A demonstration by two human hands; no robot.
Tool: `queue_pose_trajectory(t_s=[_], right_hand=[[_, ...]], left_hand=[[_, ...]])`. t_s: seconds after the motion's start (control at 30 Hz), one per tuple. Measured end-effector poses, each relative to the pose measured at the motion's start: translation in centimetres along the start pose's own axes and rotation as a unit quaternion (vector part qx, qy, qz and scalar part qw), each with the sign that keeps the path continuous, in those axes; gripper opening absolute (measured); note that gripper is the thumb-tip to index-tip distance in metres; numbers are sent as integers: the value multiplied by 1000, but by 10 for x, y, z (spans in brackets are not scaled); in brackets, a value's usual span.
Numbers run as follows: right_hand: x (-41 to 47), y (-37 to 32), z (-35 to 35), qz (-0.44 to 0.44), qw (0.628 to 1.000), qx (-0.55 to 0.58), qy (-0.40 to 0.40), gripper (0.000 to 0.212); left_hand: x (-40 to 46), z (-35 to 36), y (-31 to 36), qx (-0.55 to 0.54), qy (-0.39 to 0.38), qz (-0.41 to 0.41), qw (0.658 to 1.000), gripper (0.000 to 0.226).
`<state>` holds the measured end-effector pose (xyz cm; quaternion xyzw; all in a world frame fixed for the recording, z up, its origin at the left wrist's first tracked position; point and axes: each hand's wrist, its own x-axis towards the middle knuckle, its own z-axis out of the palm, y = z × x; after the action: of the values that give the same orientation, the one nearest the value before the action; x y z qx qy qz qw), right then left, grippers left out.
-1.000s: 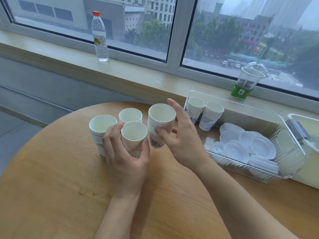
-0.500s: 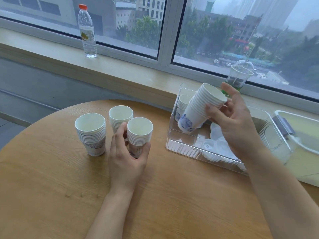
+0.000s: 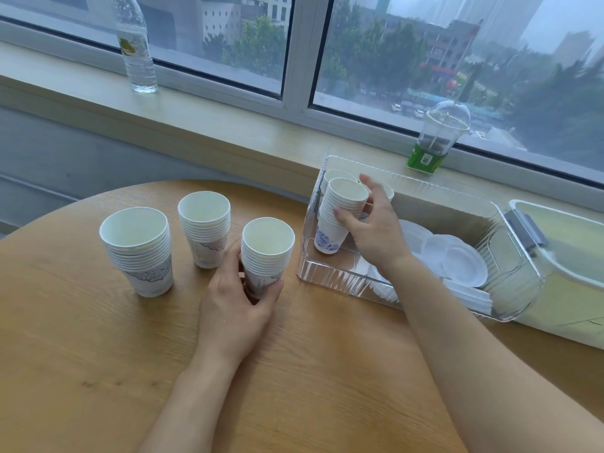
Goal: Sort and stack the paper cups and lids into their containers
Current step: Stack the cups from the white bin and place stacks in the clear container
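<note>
On the round wooden table [image 3: 98, 371], a clear plastic bin [image 3: 510, 289] holds loose lids [image 3: 457, 266] and cup stacks. Right hand [image 3: 372, 233] pinches one paper cup stack [image 3: 340, 217] mid-wall, setting it at the bin's left end. Left hand [image 3: 238, 308] curls its fingers [image 3: 230, 263] round another stack [image 3: 264, 253] on the table. These look light and crushable (thin paper), so gripping low and gently seems wise.

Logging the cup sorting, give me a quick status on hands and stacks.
Right hand grips a cup stack inside the clear bin. Left hand grips the nearest table stack. Two more stacks wait on the table. Nothing in the way.
</note>
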<state>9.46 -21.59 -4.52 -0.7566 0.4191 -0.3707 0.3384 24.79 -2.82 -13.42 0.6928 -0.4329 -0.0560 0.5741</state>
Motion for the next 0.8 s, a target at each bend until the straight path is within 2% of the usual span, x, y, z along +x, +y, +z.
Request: queue_pose_trajectory(t_s=[0.4,0.63,0.73,0.8], right_hand=[[9,7,14,-9,998,-52,25,76],[-4,-5,3,16,999,-27,16,82],[-32,-23,-9,-18,998,-15,50,76],[-56,-33,-14,-41,999,18,26,68]], left_hand=[[-4,0,15,17,37,27,999,75],[-6,-2,21,14,32,32,999,74],[-8,1,25,8,31,34,999,73],[-12,5,29,11,23,46,999,73]])
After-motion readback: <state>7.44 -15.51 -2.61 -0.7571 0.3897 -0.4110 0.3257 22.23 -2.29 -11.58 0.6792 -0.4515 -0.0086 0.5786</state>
